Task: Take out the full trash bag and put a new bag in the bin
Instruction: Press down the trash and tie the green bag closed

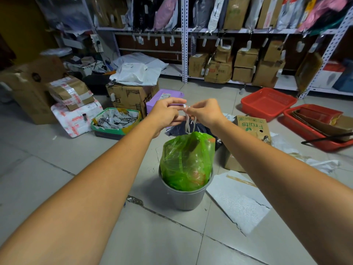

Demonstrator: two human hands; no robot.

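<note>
- Nearest to us, a white foam sheet lies flat on the tiled floor, just right of the bin.
- The grey bin stands upright on the floor at the centre.
- The green trash bag is in the bin. It is bulging, and its gathered top rises well above the rim.
- White drawstrings run up from the neck of the bag to our hands.
- Our left grip is curled, with thumb and fingers pinching the drawstrings at their top.
- Our right grip is curled the same way and pinches the same drawstrings. The two sets of fingertips nearly touch above the bag.
- A dark plastic bag lies on the floor just behind the bin.
- A cardboard box marked "Fruits" sits to the right of it.
- On the left, a green-rimmed box holds small pale clips.
- A purple parcel leans on a carton behind our hands.
- Two red trays lie on the floor at far right. The nearer one holds flattened cardboard.
- Farthest away, metal shelves carry cartons and bagged parcels with hanging tags.
</note>
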